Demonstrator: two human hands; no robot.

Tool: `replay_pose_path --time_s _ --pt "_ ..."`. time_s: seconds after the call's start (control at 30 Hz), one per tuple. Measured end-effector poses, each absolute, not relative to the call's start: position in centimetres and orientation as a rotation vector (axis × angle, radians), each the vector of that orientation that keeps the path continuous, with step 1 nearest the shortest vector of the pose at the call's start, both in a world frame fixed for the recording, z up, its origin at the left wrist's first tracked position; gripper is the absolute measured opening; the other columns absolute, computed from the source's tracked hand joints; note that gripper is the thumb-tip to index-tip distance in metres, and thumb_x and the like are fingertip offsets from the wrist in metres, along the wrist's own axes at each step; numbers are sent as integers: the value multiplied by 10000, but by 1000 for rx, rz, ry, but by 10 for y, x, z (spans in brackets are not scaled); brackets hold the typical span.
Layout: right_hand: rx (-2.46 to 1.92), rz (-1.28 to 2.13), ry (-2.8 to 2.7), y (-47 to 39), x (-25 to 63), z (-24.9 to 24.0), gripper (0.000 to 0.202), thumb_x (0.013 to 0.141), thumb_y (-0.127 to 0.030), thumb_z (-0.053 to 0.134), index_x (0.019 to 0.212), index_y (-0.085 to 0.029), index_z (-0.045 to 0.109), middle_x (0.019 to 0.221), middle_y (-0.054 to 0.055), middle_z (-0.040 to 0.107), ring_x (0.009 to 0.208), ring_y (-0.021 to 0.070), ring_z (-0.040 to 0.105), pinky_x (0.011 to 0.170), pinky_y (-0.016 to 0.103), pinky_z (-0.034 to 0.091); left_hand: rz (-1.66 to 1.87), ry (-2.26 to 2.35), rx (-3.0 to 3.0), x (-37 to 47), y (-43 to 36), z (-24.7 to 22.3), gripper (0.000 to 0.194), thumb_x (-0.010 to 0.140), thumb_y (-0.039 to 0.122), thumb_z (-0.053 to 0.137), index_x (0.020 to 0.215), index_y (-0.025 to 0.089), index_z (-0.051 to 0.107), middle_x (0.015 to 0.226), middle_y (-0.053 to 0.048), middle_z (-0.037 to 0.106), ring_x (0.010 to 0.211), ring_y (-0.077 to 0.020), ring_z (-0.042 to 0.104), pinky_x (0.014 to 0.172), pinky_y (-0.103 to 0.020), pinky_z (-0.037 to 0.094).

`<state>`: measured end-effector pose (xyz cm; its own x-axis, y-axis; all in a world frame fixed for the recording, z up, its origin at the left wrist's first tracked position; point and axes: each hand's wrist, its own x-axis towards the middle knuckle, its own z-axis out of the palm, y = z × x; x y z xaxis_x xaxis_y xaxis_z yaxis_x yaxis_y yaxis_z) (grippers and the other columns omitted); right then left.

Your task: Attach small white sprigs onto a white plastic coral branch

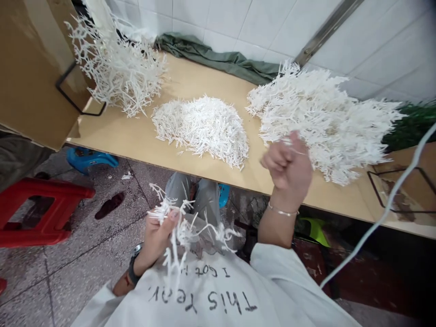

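My left hand (157,234) is closed round a bunch of white branching plastic sprigs (180,236), which hang in front of my shirt. Raised over the table's front edge, my right hand (289,163) has its fingers curled into a pinch and is slightly blurred. A thin white bit seems to show at its fingertips, too small to name. Just behind that hand lies a wide heap of white sprigs (330,122). A smaller pile of short white pieces (207,127) sits mid-table, and a looser tangle of white branches (119,68) is at the left.
The tan tabletop (132,136) runs along a white tiled wall, with a dark green cloth (218,56) at its back. A cardboard box (34,68) stands left. A white cable (384,213) crosses at right. A red stool (44,209) and a blue stool (89,159) are on the floor.
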<state>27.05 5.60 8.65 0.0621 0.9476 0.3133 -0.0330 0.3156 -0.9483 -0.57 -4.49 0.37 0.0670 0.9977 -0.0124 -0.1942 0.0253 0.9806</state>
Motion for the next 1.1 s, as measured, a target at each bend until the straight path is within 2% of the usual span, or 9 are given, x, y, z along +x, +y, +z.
replay_pose_path --time_s 0.13,0.27,0.47,0.57,0.67,0.77,0.87,1.0,1.1 --pt "-1394 377 -1750 116 255 87 416 927 -420 399 602 -187 285 558 -22 286 507 89 287 519 254 250 1163 806 1043 9 -32 6 421 833 501 540 614 142 547 552 -25 526 463 -97 461 424 -216 354" --pt "-1741 -61 -2060 164 248 78 290 902 -215 387 626 -178 306 560 -18 277 525 98 225 582 280 250 1145 878 1052 10 -28 8 379 867 462 511 666 147 573 553 -7 498 457 -79 418 421 -201 321" --pt "-1841 -163 -2039 178 250 70 439 845 -420 542 519 -162 401 499 -2 304 557 134 378 640 310 325 1166 1024 1101 7 -26 12 412 869 497 494 642 154 526 523 9 469 455 -82 404 440 -210 324" --pt "-1706 -224 -1908 175 249 70 324 781 -454 634 734 -144 550 638 42 456 705 182 462 678 315 349 1163 1094 1126 10 -24 15 421 869 502 491 634 153 511 526 13 471 458 -78 401 443 -208 316" --pt "-1438 -48 -1880 156 238 73 343 809 -452 612 983 -160 559 838 66 546 746 154 476 670 280 364 1194 1116 1173 13 -21 18 421 864 490 507 617 149 502 517 24 447 449 -68 371 438 -206 295" --pt "-1122 422 -1995 114 213 75 304 922 -446 433 965 -176 567 856 47 580 672 110 488 614 247 373 1240 1119 1217 15 -18 19 427 885 453 492 588 147 488 497 28 426 447 -66 351 449 -213 289" --pt "-809 847 -2264 69 187 71 257 936 -388 426 974 -170 558 884 47 590 702 103 512 622 234 389 1300 1119 1287 17 -15 17 433 902 410 479 562 146 436 503 29 387 470 -67 322 467 -220 277" --pt "-678 1031 -2263 41 175 57 308 959 -297 364 700 -164 464 639 -2 425 591 90 393 576 235 331 1371 1187 1428 16 -13 12 421 896 344 505 557 155 341 523 30 303 502 -76 274 486 -239 246" --pt "-647 1270 -2067 37 179 52 410 964 -329 353 587 -168 360 557 -21 348 511 69 324 502 228 268 1301 1145 1478 14 -14 16 420 902 327 492 553 159 329 515 29 290 493 -79 262 483 -246 239"
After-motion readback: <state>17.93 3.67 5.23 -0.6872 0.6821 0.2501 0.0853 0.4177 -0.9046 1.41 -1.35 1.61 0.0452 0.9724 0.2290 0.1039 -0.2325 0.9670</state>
